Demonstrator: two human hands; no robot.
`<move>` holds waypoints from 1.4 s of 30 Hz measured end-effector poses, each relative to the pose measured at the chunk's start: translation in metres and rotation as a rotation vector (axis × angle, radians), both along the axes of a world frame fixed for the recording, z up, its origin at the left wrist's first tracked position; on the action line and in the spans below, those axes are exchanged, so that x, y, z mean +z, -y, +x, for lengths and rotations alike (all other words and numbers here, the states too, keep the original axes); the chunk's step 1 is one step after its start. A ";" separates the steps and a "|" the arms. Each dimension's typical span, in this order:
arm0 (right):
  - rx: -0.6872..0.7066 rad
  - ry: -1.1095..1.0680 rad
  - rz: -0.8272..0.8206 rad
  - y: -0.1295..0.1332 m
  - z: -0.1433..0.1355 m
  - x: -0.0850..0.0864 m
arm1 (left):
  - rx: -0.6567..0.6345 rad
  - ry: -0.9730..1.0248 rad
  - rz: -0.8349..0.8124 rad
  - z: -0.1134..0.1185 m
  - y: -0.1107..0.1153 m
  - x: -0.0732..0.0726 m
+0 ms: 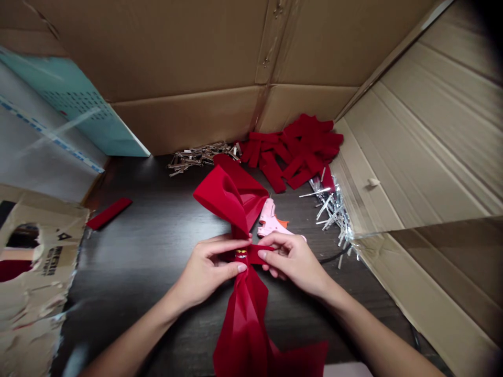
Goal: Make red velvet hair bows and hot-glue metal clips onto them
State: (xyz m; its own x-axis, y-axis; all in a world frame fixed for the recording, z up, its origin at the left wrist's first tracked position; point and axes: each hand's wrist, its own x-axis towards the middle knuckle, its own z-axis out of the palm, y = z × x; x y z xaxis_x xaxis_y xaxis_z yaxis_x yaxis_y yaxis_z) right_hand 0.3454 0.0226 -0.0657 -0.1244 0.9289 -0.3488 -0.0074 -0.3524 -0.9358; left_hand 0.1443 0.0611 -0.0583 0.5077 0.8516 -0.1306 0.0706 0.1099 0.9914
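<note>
A large red fabric bow lies upright along the middle of the dark table, its loops toward the back and its tails toward me. My left hand grips the bow's gathered centre from the left, with thumb and fingers on either side of a small shiny gold-and-silver piece. From the right, my right hand pinches the end of a short red fabric strip that crosses the centre. Just beyond that hand lies a pink glue gun with an orange trigger, partly hidden by the hand and the bow.
Behind the bow are a heap of metal clips and a pile of red strips. Silver twist ties lie at the right. One red strip rests at the left. Cardboard walls enclose the back and right; torn cardboard stands left.
</note>
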 end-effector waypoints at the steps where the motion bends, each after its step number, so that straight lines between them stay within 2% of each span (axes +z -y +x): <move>1: 0.007 0.006 0.003 0.000 0.001 0.001 | -0.004 0.000 0.011 0.000 -0.001 0.000; 5: 0.013 -0.003 -0.005 0.000 0.000 0.001 | -0.042 -0.001 0.052 0.000 -0.003 -0.001; 10: -0.043 -0.004 -0.001 0.001 -0.006 -0.003 | -0.061 -0.041 0.088 0.001 -0.001 -0.002; 17: -0.123 -0.003 0.049 0.003 -0.011 0.000 | -0.003 0.024 -0.074 0.004 0.004 -0.004; 33: -0.094 -0.068 0.022 0.004 -0.014 -0.007 | -0.017 -0.079 0.118 0.003 0.002 -0.004; 42: -0.059 -0.022 0.034 0.003 -0.014 -0.004 | -0.134 -0.100 0.244 -0.002 0.000 -0.004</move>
State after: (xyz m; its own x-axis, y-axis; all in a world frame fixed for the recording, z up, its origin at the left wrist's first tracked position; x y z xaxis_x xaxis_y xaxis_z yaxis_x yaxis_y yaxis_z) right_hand 0.3311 0.0197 -0.0701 -0.0766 0.9462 -0.3143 -0.0473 -0.3183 -0.9468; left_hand 0.1427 0.0611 -0.0627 0.6127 0.7902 0.0150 0.1669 -0.1479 0.9748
